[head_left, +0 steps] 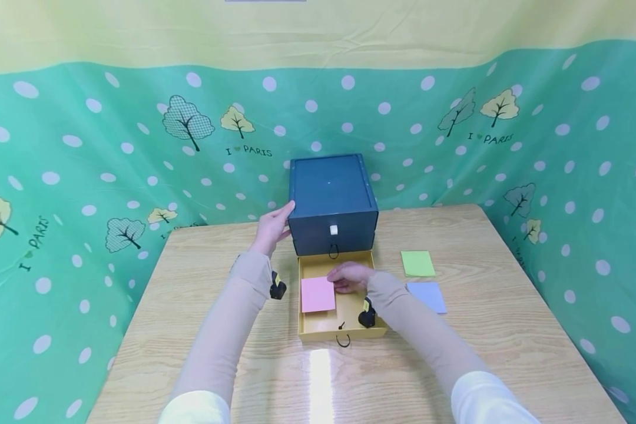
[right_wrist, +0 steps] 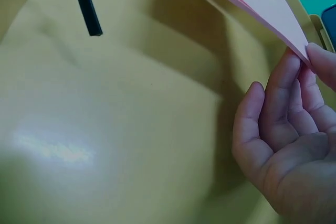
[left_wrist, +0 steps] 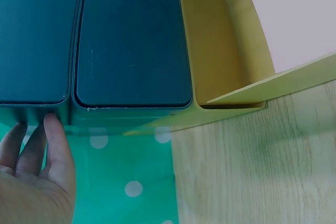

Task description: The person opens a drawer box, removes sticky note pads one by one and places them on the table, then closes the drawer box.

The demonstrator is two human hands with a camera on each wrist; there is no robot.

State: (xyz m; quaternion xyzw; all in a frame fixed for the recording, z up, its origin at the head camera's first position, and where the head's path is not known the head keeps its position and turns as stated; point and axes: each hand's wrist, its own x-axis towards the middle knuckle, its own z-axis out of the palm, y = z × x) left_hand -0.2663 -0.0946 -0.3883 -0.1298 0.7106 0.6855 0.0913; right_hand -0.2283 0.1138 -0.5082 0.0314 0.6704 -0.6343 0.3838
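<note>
My right hand pinches one corner of a pink sticky note pad between thumb and fingers. The pad hangs over the inside of the yellow pulled-out drawer; in the right wrist view the pad tilts, its thin stack of sheets showing at the edge. A dark blue drawer box stands behind the drawer. Against that box's left side rest the extended fingers of my left hand. In the left wrist view the left hand's fingertips touch the side near the upper compartment.
Right of the drawer, a green sticky note pad and a blue one lie on the wooden table. A white knob is on the upper front, a black loop pull on the drawer front. A polka-dot curtain surrounds the table.
</note>
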